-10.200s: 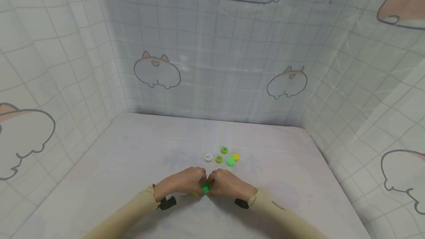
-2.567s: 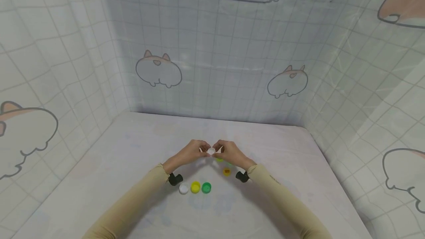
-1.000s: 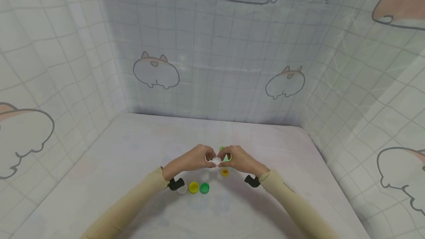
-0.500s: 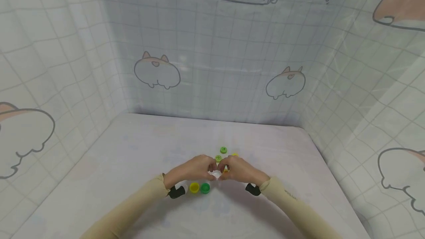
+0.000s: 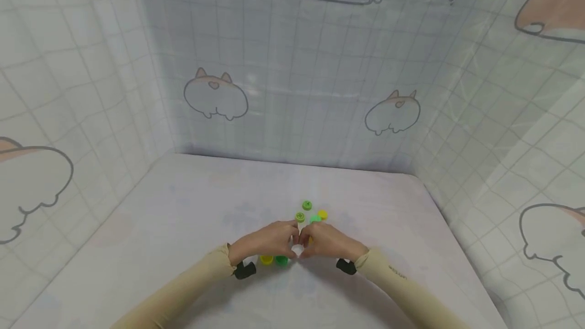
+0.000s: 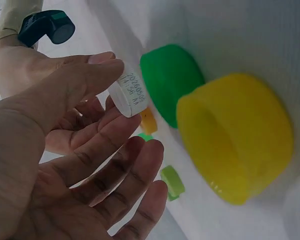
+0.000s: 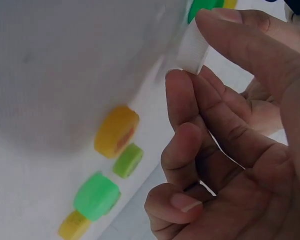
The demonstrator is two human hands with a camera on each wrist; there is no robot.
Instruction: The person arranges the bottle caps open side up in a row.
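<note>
Both hands pinch one white bottle cap (image 5: 297,251) low over the near middle of the table. My left hand (image 5: 274,238) has its thumb and index finger at one side of it; in the left wrist view printed digits show on the cap, and the other fingers spread loosely. My right hand (image 5: 326,240) grips the opposite side, thumb against fingertips, its remaining fingers curled in the right wrist view. Just left of the held cap lie a dark green cap (image 6: 167,82) and a yellow cap (image 6: 240,140), hollow side showing. Left hand and wrist partly cover these two in the head view.
Beyond the hands lie a green cap (image 5: 306,205), a lime cap (image 5: 299,217), a light green cap (image 5: 315,219) and a yellow cap (image 5: 322,215). An orange-yellow cap (image 7: 116,132) rests nearer the right hand. Patterned curtains (image 5: 292,90) enclose the table's back and sides.
Both hands carried the white cap from among the far caps toward the person, down beside the green cap. Ten seconds ago they held the green cap, which now lies in the near row.
</note>
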